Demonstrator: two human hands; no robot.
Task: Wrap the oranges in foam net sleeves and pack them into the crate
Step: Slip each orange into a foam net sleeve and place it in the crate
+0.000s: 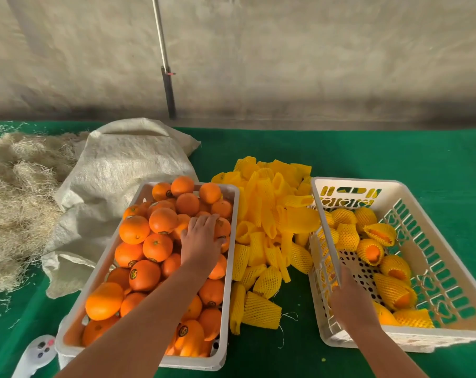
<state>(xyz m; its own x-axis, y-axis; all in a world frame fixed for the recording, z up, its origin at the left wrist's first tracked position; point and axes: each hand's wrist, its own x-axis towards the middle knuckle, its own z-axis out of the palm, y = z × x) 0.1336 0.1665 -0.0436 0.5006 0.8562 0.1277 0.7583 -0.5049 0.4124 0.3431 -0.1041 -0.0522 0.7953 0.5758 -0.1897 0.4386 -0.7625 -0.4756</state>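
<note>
Both hands extended forward, left hand (201,238) palm down, fingers spread, right hand (350,297) blurred

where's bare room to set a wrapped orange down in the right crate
Bare dotted floor shows beside the right hand, bordered by wrapped oranges behind and right. The crate's far right corner looks open too. The sleeve pile is crowded.

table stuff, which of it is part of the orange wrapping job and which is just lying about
Part of the job: bare oranges in the left crate; pile of yellow foam net sleeves; right crate with wrapped oranges.

Lying about: white woven sack; straw-like fibre heap; white controller; pole against the wall.
</note>
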